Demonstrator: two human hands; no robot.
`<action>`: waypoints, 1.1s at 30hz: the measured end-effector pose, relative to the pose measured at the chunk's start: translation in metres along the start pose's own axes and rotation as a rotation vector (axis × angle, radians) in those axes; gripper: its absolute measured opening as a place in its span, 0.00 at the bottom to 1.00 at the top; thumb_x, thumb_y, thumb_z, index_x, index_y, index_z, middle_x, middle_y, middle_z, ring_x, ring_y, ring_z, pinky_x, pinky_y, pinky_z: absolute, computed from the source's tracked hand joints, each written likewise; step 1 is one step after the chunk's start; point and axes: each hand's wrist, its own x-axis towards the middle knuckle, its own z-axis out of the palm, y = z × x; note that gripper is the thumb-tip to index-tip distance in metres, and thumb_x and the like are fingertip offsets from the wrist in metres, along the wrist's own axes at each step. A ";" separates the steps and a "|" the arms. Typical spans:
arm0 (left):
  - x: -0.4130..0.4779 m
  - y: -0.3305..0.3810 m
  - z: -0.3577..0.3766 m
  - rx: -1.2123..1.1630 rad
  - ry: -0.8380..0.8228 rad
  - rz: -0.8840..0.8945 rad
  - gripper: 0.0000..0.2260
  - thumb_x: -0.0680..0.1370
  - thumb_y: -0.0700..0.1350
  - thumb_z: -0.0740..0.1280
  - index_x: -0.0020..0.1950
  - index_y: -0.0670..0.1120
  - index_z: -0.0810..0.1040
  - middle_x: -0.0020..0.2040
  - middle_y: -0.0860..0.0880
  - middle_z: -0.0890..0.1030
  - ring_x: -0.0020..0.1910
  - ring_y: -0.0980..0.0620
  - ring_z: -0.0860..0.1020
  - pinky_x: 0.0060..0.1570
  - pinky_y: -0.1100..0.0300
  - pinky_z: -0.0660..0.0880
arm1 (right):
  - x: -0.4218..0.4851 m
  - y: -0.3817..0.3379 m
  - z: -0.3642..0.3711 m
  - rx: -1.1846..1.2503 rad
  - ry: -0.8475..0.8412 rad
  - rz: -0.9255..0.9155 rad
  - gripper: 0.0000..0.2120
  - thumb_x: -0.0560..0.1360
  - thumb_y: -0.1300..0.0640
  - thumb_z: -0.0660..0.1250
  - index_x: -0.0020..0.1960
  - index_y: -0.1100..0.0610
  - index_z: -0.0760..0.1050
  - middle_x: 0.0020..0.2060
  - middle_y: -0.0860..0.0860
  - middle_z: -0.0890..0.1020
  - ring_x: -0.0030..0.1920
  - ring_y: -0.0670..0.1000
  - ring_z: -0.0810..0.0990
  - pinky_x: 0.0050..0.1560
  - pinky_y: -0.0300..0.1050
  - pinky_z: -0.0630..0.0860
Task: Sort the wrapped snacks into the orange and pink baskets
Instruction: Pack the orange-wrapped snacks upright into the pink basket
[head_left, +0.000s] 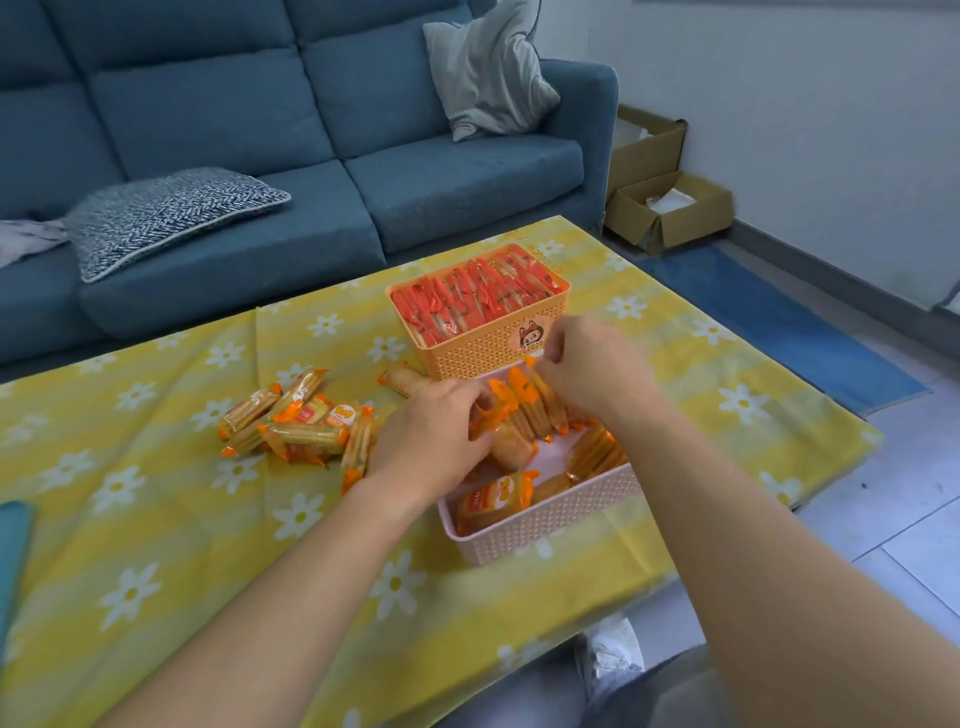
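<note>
The orange basket (488, 349) stands on the far side of the table, packed with red-wrapped snacks (470, 301). Nearer to me is the pink basket (540, 525), partly filled with orange-wrapped snacks (493, 499). Both hands reach over its far end. My left hand (431, 431) and my right hand (582, 369) press from either side on a standing row of orange-wrapped snacks (524, 405) inside the pink basket. A loose pile of orange-wrapped snacks (306, 426) lies on the cloth to the left. One more orange-wrapped snack (402, 379) lies beside the orange basket.
A yellow flowered cloth (156, 519) covers the low table. A blue sofa (311, 156) with two cushions runs along the far side. Cardboard boxes (670, 208) sit on the floor at the right. A teal object (13, 540) pokes in at the left edge.
</note>
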 end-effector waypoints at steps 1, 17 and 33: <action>-0.003 0.000 0.002 0.025 -0.008 -0.008 0.12 0.74 0.51 0.72 0.56 0.55 0.77 0.52 0.56 0.79 0.55 0.51 0.77 0.48 0.54 0.74 | -0.003 -0.003 0.002 0.023 -0.076 -0.032 0.07 0.73 0.57 0.68 0.39 0.49 0.72 0.41 0.52 0.81 0.43 0.57 0.80 0.43 0.51 0.81; -0.009 0.015 0.017 0.101 0.072 0.024 0.17 0.76 0.41 0.68 0.64 0.54 0.78 0.55 0.53 0.80 0.60 0.49 0.75 0.54 0.52 0.73 | -0.044 -0.024 0.018 -0.117 -0.691 -0.116 0.17 0.77 0.51 0.70 0.33 0.55 0.70 0.30 0.50 0.75 0.37 0.55 0.76 0.34 0.44 0.70; -0.041 -0.023 -0.021 -0.050 0.032 0.078 0.15 0.69 0.35 0.72 0.45 0.57 0.84 0.45 0.59 0.75 0.49 0.51 0.73 0.46 0.51 0.75 | -0.052 -0.032 0.013 -0.240 -0.293 -0.314 0.21 0.75 0.67 0.62 0.56 0.42 0.79 0.62 0.52 0.72 0.54 0.60 0.81 0.41 0.50 0.75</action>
